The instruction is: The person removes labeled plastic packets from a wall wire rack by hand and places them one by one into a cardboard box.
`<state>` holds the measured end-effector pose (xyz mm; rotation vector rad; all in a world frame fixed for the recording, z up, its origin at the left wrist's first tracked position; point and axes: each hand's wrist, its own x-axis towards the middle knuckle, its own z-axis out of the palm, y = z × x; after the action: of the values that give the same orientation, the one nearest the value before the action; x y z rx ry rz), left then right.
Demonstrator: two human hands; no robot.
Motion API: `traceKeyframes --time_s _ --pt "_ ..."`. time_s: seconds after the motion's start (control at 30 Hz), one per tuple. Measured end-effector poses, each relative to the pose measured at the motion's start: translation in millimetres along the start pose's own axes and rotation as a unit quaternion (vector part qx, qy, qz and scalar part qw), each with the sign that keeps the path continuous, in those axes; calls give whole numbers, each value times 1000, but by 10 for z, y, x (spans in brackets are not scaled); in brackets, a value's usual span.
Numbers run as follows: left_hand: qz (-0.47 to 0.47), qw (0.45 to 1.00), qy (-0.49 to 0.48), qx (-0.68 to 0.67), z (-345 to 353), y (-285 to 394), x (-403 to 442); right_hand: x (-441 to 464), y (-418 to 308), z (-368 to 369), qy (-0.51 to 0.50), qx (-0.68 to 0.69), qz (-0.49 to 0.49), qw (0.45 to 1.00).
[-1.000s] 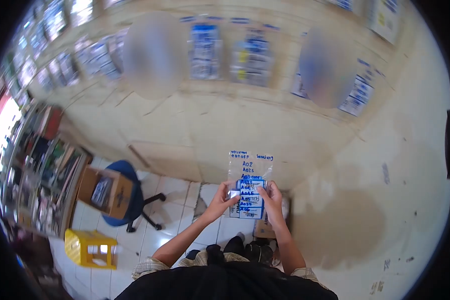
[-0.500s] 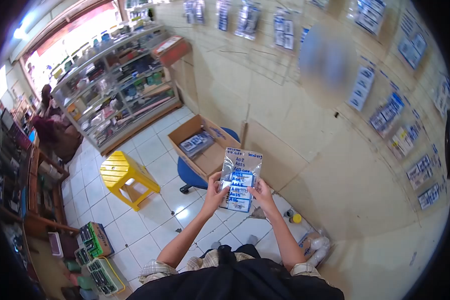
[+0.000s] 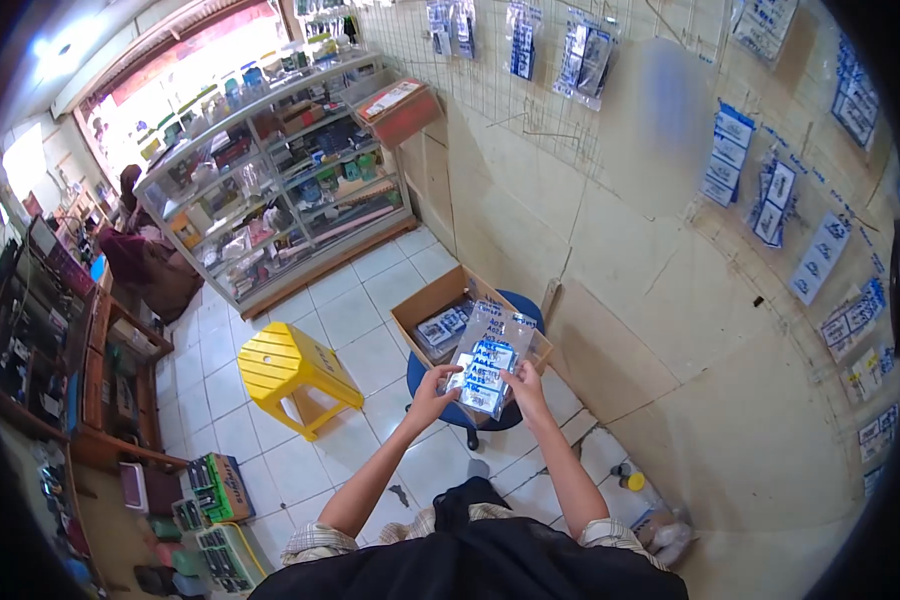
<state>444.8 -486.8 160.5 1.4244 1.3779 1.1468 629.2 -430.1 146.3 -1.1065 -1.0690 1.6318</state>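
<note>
A clear plastic bag [image 3: 487,365] with blue handwriting and white-and-blue labelled packets inside is held between my two hands. My left hand [image 3: 434,392] pinches its left edge, thumb on the front. On the right edge, my right hand [image 3: 523,388] grips it the same way. Behind the bag, an open cardboard box [image 3: 417,303] rests on a blue chair [image 3: 420,385]. More labelled packets [image 3: 444,328] lie in the box, partly hidden by the bag.
A yellow stool [image 3: 295,370] stands left of the chair. Beyond it are a glass display case [image 3: 300,190] and a seated person [image 3: 150,265]. Packets [image 3: 727,155] hang on the right wall. Green boxes [image 3: 215,490] sit at lower left, a yellow-lidded container [image 3: 633,481] at lower right.
The view has swung left from the wall toward the display case and stool. The bag, still in both hands, now overlaps the cardboard box on the chair.
</note>
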Motion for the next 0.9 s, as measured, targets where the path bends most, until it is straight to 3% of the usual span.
traceKeyframes --time_s 0.13,0.33,0.4,0.57,0.63,0.8,0.9 --pt "-4 983 -19 183 -270 -282 455 535 342 131 24 34 37 998" --pt "-65 971 -49 223 -411 -849 811 1122 1065 292 100 11 80 992" --pt "-2 951 -76 299 -453 -1089 901 1206 1257 338 111 17 102 988" --pt "-31 913 -190 359 -685 -1297 1196 1551 1581 440 160 -18 153 975" --pt "-83 828 -272 484 -756 -1242 1429 1763 1550 535 181 -5 138 974" --pt "-78 768 -304 557 -841 -1340 1891 2143 1836 694 269 -48 145 951" --pt "-123 680 -413 594 -776 -1226 2116 2194 1970 726 312 -53 158 935"
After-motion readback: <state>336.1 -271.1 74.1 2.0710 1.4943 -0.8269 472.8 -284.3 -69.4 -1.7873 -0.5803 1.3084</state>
